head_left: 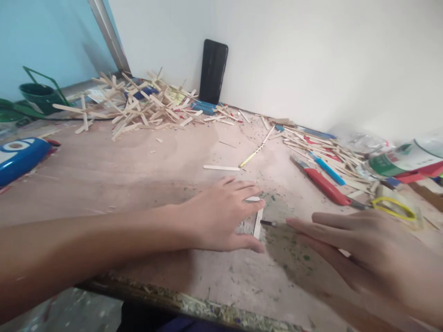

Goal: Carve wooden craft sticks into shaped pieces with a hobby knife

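My flat wooden stick (258, 227) is pale cream, my pinkish wooden tabletop (134, 159) green-flecked, the slab-shaped phone (213, 71) black, the long plastic cutter handle (326, 186) red.

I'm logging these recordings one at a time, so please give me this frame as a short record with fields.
Left hand: left hand spread palm-down over a flat wooden stick
Right hand: right hand gripping a thin metal-tipped tool, tip at the stick's right edge; exact contact unclear
Surface: worn table
Beyond left hand: loose stick, lying flat
Back left: jumbled stick pile
Back centre: dark phone, upright near the white wall
Right side: red-handled tool, yellow-handled scissors
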Demonstrator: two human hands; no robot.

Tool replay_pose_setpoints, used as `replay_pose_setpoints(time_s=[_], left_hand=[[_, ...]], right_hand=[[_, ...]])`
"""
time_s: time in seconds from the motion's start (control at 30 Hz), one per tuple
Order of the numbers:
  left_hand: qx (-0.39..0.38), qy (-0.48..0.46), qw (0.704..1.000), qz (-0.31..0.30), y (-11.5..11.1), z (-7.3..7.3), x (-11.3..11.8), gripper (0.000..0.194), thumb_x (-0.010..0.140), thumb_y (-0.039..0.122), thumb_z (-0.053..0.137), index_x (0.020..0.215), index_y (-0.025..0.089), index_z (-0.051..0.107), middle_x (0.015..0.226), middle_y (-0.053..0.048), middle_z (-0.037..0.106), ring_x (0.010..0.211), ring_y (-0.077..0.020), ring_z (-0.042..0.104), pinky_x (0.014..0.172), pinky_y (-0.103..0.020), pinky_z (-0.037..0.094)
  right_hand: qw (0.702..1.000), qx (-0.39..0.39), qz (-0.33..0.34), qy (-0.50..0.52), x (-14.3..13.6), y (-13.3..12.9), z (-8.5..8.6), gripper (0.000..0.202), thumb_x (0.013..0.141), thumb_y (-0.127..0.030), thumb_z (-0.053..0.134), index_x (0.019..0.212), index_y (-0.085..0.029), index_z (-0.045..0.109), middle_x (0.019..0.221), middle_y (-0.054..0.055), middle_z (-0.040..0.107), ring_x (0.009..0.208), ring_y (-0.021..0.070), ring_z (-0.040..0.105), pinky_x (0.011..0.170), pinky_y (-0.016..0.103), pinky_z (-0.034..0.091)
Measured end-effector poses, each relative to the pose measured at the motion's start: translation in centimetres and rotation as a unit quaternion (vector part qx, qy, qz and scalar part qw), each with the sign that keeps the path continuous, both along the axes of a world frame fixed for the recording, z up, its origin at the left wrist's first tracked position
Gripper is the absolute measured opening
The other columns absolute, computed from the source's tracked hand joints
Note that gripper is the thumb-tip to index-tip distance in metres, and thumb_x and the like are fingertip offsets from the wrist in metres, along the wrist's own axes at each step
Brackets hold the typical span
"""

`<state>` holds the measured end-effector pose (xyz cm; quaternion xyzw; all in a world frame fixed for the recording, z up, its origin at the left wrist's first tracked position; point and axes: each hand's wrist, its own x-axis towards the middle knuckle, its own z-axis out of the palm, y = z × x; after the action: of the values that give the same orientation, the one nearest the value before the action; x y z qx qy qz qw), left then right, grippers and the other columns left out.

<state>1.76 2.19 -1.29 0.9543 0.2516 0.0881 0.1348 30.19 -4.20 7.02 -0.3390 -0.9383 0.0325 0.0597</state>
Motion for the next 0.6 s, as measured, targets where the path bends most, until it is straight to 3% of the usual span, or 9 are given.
replay_pose_setpoints(time_s=[0.17, 0.27, 0.37, 0.5, 0.6], left_hand=[[-0.001, -0.002, 1.0, 0.0, 0.1, -0.1, 0.0, 0.091, 0.111, 0.084, 0.07, 0.169, 0.014, 0.067, 0.182, -0.021, 0.056, 0.173, -0.0407, 0.05, 0.144, -0.063, 0.036], [-0.007, -0.006, 1.0, -0.002, 0.2, -0.3, 0.0, 0.091, 0.111, 0.085, 0.069, 0.17, 0.014, 0.066, 0.183, -0.021, 0.055, 0.174, -0.0404, 0.049, 0.145, -0.062, 0.035], [-0.012, -0.017, 1.0, -0.001, 0.2, -0.5, -0.1, 0.091, 0.111, 0.084, 0.069, 0.17, 0.014, 0.066, 0.184, -0.022, 0.054, 0.175, -0.0418, 0.048, 0.145, -0.065, 0.035], [-0.027, -0.021, 0.999, 0.002, 0.3, -0.5, -0.2, 0.091, 0.11, 0.085, 0.071, 0.17, 0.017, 0.067, 0.187, -0.021, 0.05, 0.178, -0.0409, 0.044, 0.147, -0.065, 0.032], [-0.029, -0.022, 0.999, 0.003, 0.4, -0.5, -0.3, 0.091, 0.107, 0.087, 0.073, 0.169, 0.019, 0.068, 0.187, -0.021, 0.049, 0.178, -0.0399, 0.043, 0.147, -0.063, 0.031]], right_hand=[[0.998, -0.044, 0.008, 0.048, 0.0, 0.7, -0.2, 0.035, 0.12, -0.017, 0.048, 0.117, -0.028, 0.081, 0.094, -0.001, 0.09, 0.067, 0.0128, 0.083, 0.056, 0.025, 0.055], [0.996, -0.065, -0.002, 0.068, 0.2, 1.2, -0.4, 0.035, 0.122, -0.022, 0.05, 0.119, -0.03, 0.084, 0.089, -0.004, 0.088, 0.064, 0.0109, 0.081, 0.055, 0.021, 0.056], [0.993, -0.084, -0.007, 0.086, 0.3, 1.4, -0.5, 0.038, 0.119, -0.021, 0.053, 0.123, -0.029, 0.09, 0.091, 0.0, 0.091, 0.066, 0.014, 0.084, 0.053, 0.022, 0.058], [0.992, -0.105, -0.048, 0.058, 0.4, 1.4, -0.4, 0.045, 0.116, -0.014, 0.052, 0.124, -0.023, 0.094, 0.108, 0.009, 0.095, 0.082, 0.0204, 0.09, 0.065, 0.025, 0.065], [0.992, -0.099, -0.064, 0.045, 0.2, 1.2, -0.5, 0.043, 0.118, -0.019, 0.053, 0.12, -0.023, 0.095, 0.103, 0.008, 0.094, 0.077, 0.0194, 0.088, 0.064, 0.023, 0.065]])
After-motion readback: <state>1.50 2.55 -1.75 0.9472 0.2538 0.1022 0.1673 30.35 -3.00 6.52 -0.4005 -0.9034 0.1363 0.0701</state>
